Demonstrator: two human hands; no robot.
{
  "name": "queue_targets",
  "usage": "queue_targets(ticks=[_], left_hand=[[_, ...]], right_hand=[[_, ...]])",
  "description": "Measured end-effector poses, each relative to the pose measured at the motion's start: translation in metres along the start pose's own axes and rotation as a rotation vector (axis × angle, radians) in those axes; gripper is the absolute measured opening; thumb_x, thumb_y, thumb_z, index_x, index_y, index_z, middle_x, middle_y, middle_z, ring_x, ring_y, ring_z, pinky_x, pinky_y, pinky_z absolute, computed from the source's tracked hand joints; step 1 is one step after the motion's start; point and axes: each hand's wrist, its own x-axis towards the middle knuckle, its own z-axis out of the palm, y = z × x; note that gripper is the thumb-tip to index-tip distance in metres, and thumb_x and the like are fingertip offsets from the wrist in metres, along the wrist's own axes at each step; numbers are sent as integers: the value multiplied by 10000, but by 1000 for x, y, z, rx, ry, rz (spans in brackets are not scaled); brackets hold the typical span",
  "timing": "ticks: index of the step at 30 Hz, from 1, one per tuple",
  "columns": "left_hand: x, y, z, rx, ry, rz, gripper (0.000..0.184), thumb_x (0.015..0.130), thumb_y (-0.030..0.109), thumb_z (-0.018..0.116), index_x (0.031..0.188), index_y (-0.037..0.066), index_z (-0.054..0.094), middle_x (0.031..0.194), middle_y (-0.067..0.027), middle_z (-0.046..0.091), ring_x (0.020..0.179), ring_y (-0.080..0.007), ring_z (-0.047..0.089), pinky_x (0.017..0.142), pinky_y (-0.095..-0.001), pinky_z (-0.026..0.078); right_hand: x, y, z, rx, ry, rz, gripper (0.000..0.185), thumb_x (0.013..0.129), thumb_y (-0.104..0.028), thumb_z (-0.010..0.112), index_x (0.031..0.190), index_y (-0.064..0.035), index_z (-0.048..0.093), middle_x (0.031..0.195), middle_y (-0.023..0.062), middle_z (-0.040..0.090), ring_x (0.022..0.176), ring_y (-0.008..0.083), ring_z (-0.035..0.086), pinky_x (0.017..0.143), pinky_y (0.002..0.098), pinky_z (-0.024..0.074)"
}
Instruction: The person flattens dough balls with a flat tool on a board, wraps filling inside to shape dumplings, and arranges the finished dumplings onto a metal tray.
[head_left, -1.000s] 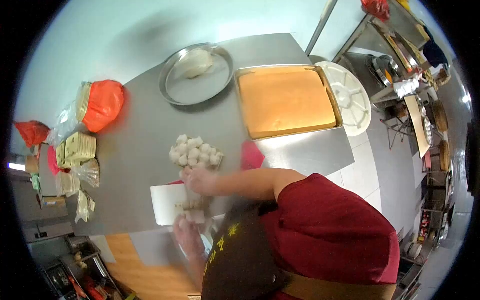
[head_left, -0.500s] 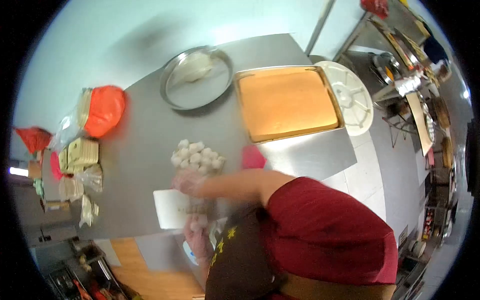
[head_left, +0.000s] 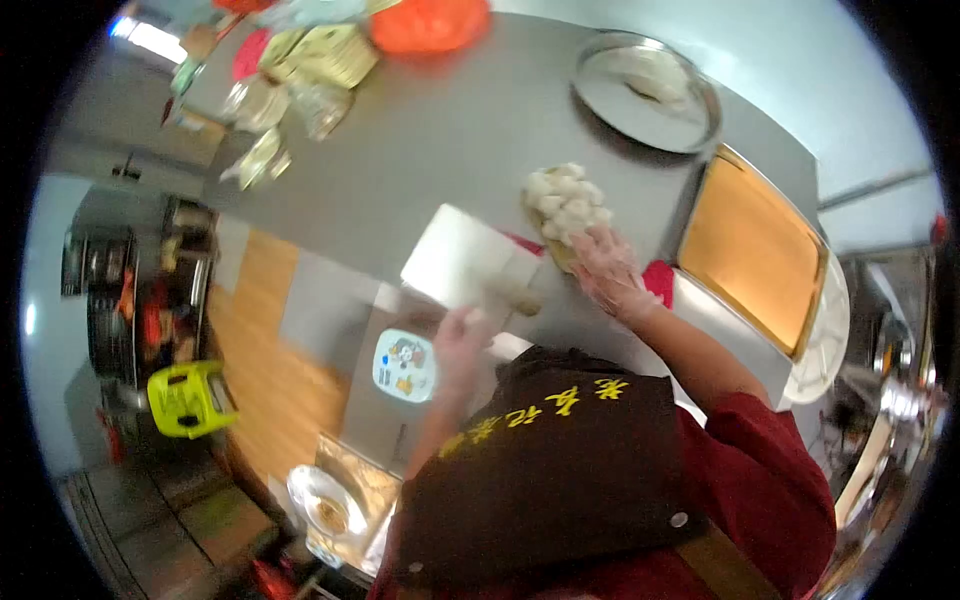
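Right hand [head_left: 612, 270] has moved away from the board [head_left: 455, 252], fingers over the nearest white balls [head_left: 577, 212], whether clamped I cannot tell

A smooth grey surface [head_left: 450, 130] carries a round metal pan [head_left: 640, 120] toward its far side and a rectangular tray [head_left: 816, 308] at the right. A cluster of white balls [head_left: 570, 200] sits mid-surface, a white board [head_left: 460, 255] by the front edge. Yellowish boxes [head_left: 335, 55], a red bag [head_left: 430, 25] and a clear bag [head_left: 320, 110] occupy the left.
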Motion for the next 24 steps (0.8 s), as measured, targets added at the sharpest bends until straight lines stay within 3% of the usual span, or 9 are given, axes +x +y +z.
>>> queue_targets(ticks=[3,4,9,12,14,16,20,22,24], left_hand=[[-5,-8,-9,-13,-100,25,400,830,78,601,1202,-6,481,1006,-81,576,860,-135,553,734,-252,469],[-3,-14,-14,-53,-130,9,376,821,100,624,1171,5,523,992,-66,590,857,-126,555,741,-263,471],[-7,-33,-23,61,-182,-90,458,794,213,678,1194,39,537,883,-84,660,805,-151,619,711,-281,492],[1,-43,-27,270,-96,103,426,806,237,655,1161,25,550,894,-91,659,848,-180,622,732,-313,494],[20,-29,-27,696,62,296,433,809,303,631,1141,36,558,910,-128,656,884,-227,621,750,-348,493],[86,-67,-34,807,121,479,458,800,359,607,1147,64,553,910,-155,651,879,-288,619,751,-374,487],[114,-22,-18,720,266,331,477,795,369,583,1164,69,550,924,-158,656,876,-325,615,767,-382,475],[108,-6,-13,592,246,34,443,800,280,578,1162,27,540,1013,-167,631,932,-324,589,818,-382,444],[93,-30,-11,381,387,228,413,801,213,567,1158,8,535,1080,-178,598,974,-320,567,848,-378,425]], right_hand=[[-14,-18,39,257,-63,-40,458,787,-197,622,1192,-42,473,1001,227,540,906,399,534,776,453,452],[-14,-32,55,279,-235,78,517,796,-209,612,1238,-21,422,1010,253,537,918,412,531,791,463,444],[8,-79,59,484,-261,44,558,816,-172,551,1306,-25,328,1001,275,560,925,398,565,772,470,451],[58,-100,10,286,-446,-8,522,825,-178,517,1295,-42,336,864,245,598,840,386,598,720,465,476],[99,-107,5,141,-477,-222,422,821,-194,487,1219,-61,438,776,203,614,784,362,615,681,458,491],[149,-126,2,30,-544,-274,312,820,-210,458,1075,-65,566,788,184,623,799,346,618,701,447,498],[203,-152,-8,-202,-622,-435,266,827,-204,433,919,-49,628,798,168,629,800,340,620,713,437,504],[202,-156,-19,-192,-678,-412,259,825,-188,430,868,-42,641,804,162,632,797,347,619,719,432,506],[163,-100,51,37,-432,-507,269,846,-208,442,976,-26,590,803,196,624,798,350,618,702,443,497]])
